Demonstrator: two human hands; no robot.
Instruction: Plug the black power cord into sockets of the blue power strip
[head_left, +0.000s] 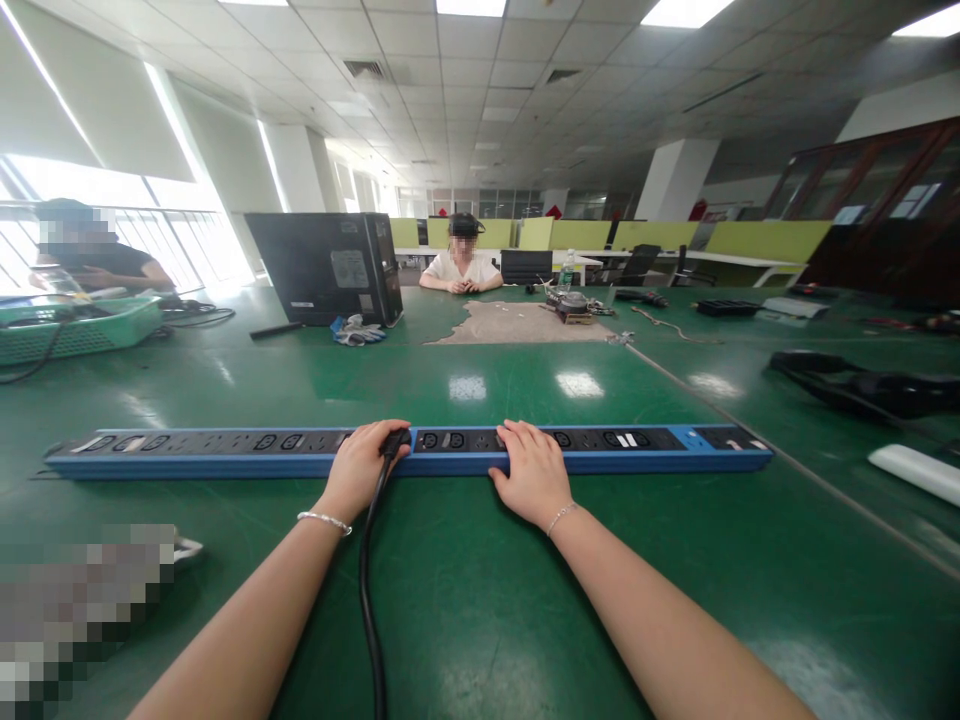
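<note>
- Blue power strip: lies crosswise beneath both hands.
- Left hand: closed around a black plug at the strip, cable beside the wrist.
- Right hand: half-curled, clasping the strip, thumb at its near side.
- Black computer tower: beyond the left hand.

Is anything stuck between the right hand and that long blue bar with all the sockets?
No, nothing that shows: the right hand rests right on the blue bar. The black cord hangs from the plug by the left hand, away from it.
</note>
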